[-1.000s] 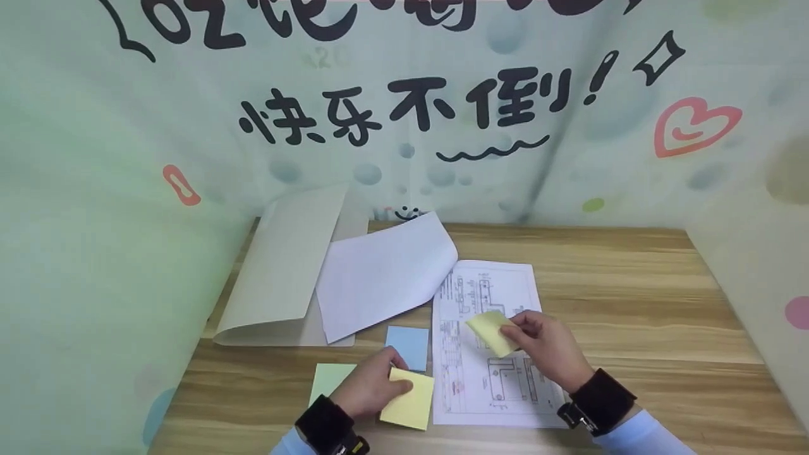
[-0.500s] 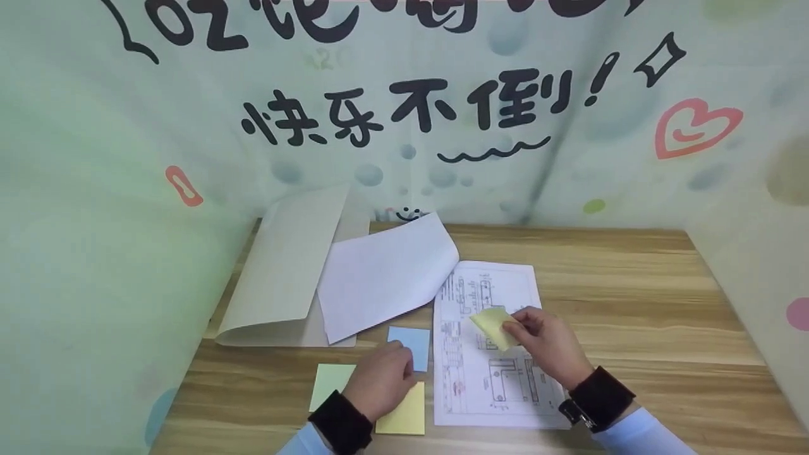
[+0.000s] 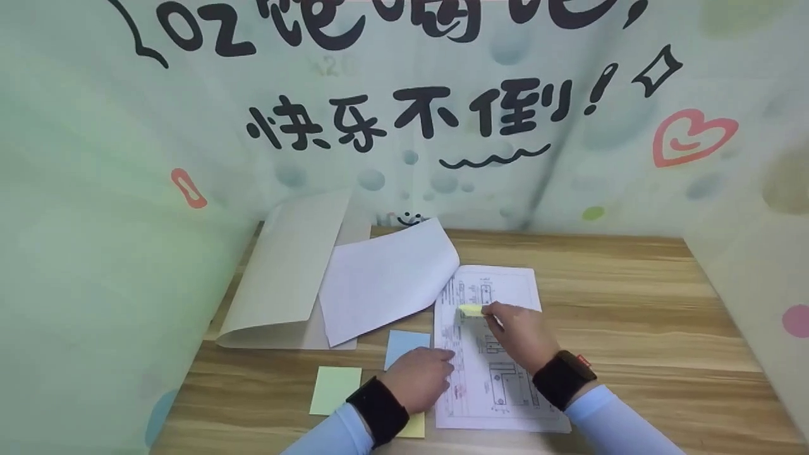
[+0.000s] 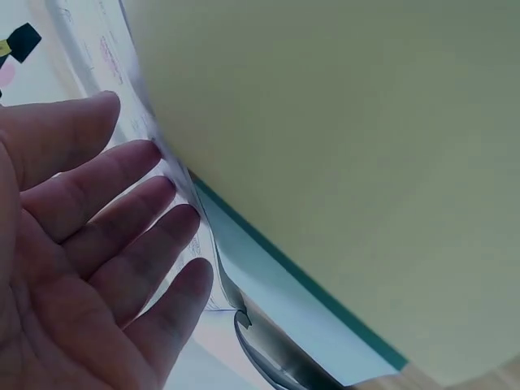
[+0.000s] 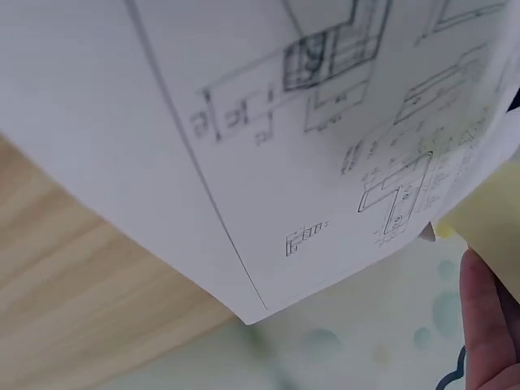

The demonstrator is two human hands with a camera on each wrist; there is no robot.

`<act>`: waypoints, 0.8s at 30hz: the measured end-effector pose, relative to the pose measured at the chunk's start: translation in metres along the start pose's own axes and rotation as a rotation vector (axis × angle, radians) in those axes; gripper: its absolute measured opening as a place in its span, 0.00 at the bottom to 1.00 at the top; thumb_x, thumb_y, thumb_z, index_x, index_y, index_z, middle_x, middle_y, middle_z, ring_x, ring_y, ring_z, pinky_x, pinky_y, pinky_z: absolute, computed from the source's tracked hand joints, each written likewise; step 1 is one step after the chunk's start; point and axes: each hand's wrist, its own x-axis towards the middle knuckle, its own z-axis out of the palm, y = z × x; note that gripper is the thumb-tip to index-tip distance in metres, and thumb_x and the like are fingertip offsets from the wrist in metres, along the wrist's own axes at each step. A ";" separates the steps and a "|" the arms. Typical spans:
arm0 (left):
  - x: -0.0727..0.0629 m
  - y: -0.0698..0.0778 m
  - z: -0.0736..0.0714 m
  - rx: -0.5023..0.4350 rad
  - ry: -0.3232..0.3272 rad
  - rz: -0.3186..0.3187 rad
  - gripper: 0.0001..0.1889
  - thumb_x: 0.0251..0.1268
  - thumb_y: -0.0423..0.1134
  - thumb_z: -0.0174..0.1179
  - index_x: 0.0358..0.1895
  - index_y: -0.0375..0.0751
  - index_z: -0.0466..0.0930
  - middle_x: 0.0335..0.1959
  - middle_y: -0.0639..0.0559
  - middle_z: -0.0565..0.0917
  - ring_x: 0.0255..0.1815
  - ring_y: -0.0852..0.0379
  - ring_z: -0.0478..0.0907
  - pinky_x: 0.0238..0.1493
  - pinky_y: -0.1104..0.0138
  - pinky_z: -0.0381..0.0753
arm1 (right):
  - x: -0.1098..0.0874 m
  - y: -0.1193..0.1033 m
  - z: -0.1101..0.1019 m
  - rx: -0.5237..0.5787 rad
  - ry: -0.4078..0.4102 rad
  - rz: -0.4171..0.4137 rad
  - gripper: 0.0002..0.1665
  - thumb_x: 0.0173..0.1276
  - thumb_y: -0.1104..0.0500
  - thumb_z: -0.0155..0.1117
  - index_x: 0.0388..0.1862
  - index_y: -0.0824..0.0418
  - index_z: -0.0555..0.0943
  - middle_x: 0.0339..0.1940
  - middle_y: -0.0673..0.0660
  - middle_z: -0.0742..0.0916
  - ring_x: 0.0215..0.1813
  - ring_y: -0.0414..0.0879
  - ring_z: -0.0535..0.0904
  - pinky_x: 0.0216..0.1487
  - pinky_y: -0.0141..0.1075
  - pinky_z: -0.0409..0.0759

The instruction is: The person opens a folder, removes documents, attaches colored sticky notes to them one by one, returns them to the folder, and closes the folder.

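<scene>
My right hand (image 3: pixel 521 332) pinches a yellow sticky note (image 3: pixel 471 310) just over the upper middle of a printed technical drawing (image 3: pixel 464 404). The note looks foreshortened in the head view; its yellow corner (image 5: pixel 491 215) shows at the right wrist view's edge. With fingers loosely extended, my left hand (image 3: pixel 420 379) reaches the drawing's left edge, its fingertips overlapping the sheet. It holds nothing, and its palm (image 4: pixel 73 301) faces the left wrist camera. Below that hand, a yellow sticky pad (image 3: pixel 414 427) is mostly hidden. A blue sticky pad (image 3: pixel 402 344) is partly covered by the same hand.
A green sticky pad (image 3: pixel 335 388) lies left of the left hand. Behind it, a large cream folder (image 3: pixel 284 265) leans half open, with a white sheet (image 3: pixel 385 281) emerging toward the drawing. A printed curtain (image 3: pixel 404 177) closes off the wooden table (image 3: pixel 619 328) at the back.
My left hand has let go of the yellow pad and moved right to the drawing's edge. My right hand has shifted left and farther back over the drawing, tilting the sticky note.
</scene>
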 end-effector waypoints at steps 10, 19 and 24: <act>0.008 -0.003 0.000 0.013 -0.046 0.004 0.12 0.74 0.43 0.59 0.50 0.45 0.89 0.60 0.55 0.86 0.61 0.56 0.82 0.64 0.64 0.79 | -0.013 0.002 0.018 -0.081 -0.182 -0.203 0.06 0.64 0.58 0.74 0.35 0.54 0.83 0.29 0.48 0.89 0.32 0.42 0.85 0.35 0.36 0.85; 0.030 -0.008 -0.006 0.011 0.053 -0.067 0.14 0.76 0.41 0.57 0.56 0.41 0.85 0.58 0.52 0.85 0.61 0.55 0.81 0.64 0.64 0.79 | -0.009 0.002 0.016 -0.065 -0.238 -0.238 0.05 0.67 0.57 0.71 0.41 0.53 0.87 0.39 0.47 0.89 0.43 0.44 0.86 0.45 0.38 0.86; 0.043 -0.007 -0.005 0.056 0.009 -0.125 0.19 0.79 0.39 0.51 0.67 0.41 0.77 0.74 0.50 0.74 0.76 0.53 0.68 0.74 0.56 0.71 | -0.008 0.001 0.019 -0.066 -0.285 -0.242 0.07 0.67 0.60 0.70 0.43 0.52 0.89 0.46 0.49 0.89 0.49 0.46 0.86 0.49 0.38 0.87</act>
